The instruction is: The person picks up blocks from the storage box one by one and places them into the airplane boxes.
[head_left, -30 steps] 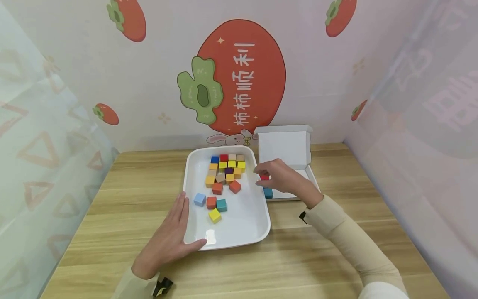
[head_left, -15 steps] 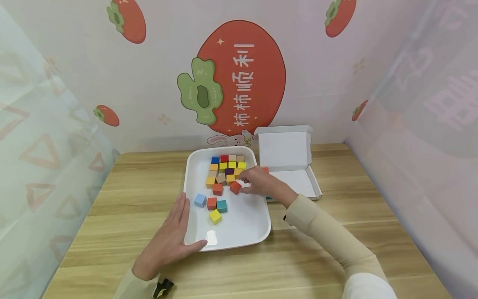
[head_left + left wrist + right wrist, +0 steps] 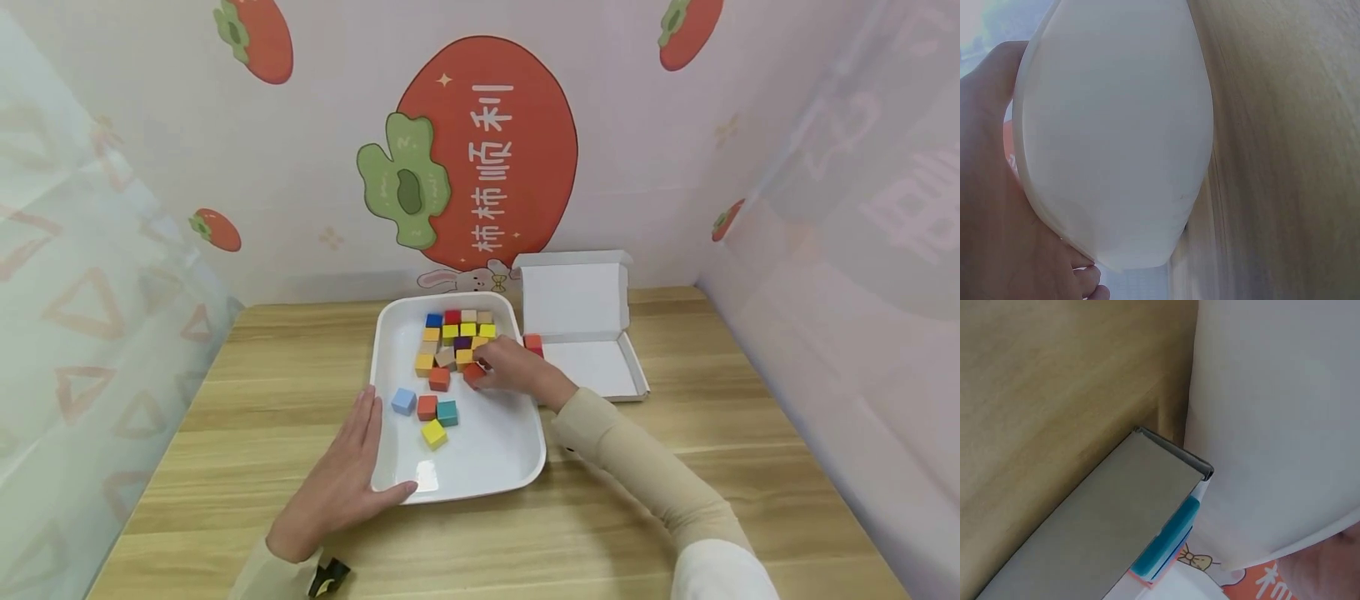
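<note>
Inside the white tray (image 3: 495, 454), my right hand (image 3: 513, 367) reaches over the right rim and pinches an orange-red wooden cube (image 3: 472, 374) between thumb and fingers. My left hand (image 3: 337, 475) lies along the tray's left rim with straight fingers, its thumb spread over the front corner. In the left wrist view, that hand (image 3: 997, 187) lies against the rim of the tray's pale outer wall (image 3: 1116, 137). Left of the pinched cube sits another orange-red cube (image 3: 439, 380). A light blue cube (image 3: 403, 402), a teal cube (image 3: 447, 413) and a yellow cube (image 3: 433, 434) lie nearer the front.
Touching the tray's right side stands a white cardboard box (image 3: 600, 371), lid raised, with a red cube (image 3: 533, 344) at its left edge. A teal cube (image 3: 1169, 537) shows in it from the right wrist. Several mixed cubes fill the tray's back around a purple cube (image 3: 462, 342).
My right hand has moved left from over the box into the tray and taken hold of the orange-red cube. The left hand stays on the rim.
</note>
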{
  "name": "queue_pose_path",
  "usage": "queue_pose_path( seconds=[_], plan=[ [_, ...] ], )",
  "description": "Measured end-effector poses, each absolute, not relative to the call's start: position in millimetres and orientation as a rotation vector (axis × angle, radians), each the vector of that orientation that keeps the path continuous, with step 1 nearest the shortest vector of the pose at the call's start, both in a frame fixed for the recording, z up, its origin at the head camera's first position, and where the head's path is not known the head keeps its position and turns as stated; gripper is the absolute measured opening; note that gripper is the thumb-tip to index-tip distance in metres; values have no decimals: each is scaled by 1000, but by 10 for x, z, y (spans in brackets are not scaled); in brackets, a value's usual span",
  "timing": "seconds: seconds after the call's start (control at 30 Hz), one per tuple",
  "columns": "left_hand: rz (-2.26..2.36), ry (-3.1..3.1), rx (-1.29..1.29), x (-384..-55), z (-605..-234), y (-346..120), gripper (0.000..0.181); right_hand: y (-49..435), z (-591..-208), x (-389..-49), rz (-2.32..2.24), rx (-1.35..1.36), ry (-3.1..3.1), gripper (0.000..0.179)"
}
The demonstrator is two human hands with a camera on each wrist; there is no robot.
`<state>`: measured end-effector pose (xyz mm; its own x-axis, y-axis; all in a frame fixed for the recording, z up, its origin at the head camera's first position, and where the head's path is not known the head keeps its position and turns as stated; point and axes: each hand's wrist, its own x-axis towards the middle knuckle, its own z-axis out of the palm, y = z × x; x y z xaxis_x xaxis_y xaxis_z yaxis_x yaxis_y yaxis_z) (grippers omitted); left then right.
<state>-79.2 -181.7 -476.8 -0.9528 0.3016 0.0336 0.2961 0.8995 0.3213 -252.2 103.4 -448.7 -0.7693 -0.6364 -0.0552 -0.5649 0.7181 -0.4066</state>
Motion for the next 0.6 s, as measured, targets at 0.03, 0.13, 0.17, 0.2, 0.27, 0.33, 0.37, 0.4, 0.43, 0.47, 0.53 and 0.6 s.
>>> queue_pose_path(
  seconds=[0.03, 0.13, 0.17, 0.2, 0.27, 0.33, 0.37, 0.4, 0.43, 0.47, 0.53, 0.6],
  plan=[
    [509, 3047, 481, -794, -4764, -1818, 127, 1027, -4488, -2525, -553, -972, 2734, 35],
    [508, 3047, 483, -797, -4760, -1820, 127, 1015, -4495, -2530, -547, -972, 2745, 35],
    [511, 3046, 485, -797, -4760, -1820, 127, 1011, -4498, -2531, -547, -970, 2748, 35],
    [513, 3045, 486, -798, -4760, -1821, 127, 1009, -4500, -2532, -549, -970, 2752, 35],
    [514, 3047, 488, -799, -4762, -1822, 127, 1007, -4501, -2533, -561, -972, 2754, 33],
    [515, 3050, 493, -801, -4764, -1823, 127, 1009, -4501, -2536, -572, -985, 2750, 31],
    [515, 3051, 494, -801, -4764, -1823, 127, 1010, -4500, -2539, -572, -989, 2746, 29],
    [514, 3052, 496, -802, -4765, -1824, 127, 1012, -4499, -2540, -568, -992, 2744, 28],
    [513, 3053, 497, -802, -4766, -1823, 127, 1014, -4499, -2542, -566, -990, 2738, 26],
    [514, 3053, 498, -801, -4766, -1822, 127, 1015, -4500, -2543, -561, -987, 2734, 25],
    [517, 3053, 498, -798, -4765, -1821, 127, 1017, -4496, -2540, -547, -983, 2726, 24],
    [520, 3053, 498, -796, -4765, -1820, 127, 1024, -4485, -2529, -543, -977, 2716, 25]
  ],
)
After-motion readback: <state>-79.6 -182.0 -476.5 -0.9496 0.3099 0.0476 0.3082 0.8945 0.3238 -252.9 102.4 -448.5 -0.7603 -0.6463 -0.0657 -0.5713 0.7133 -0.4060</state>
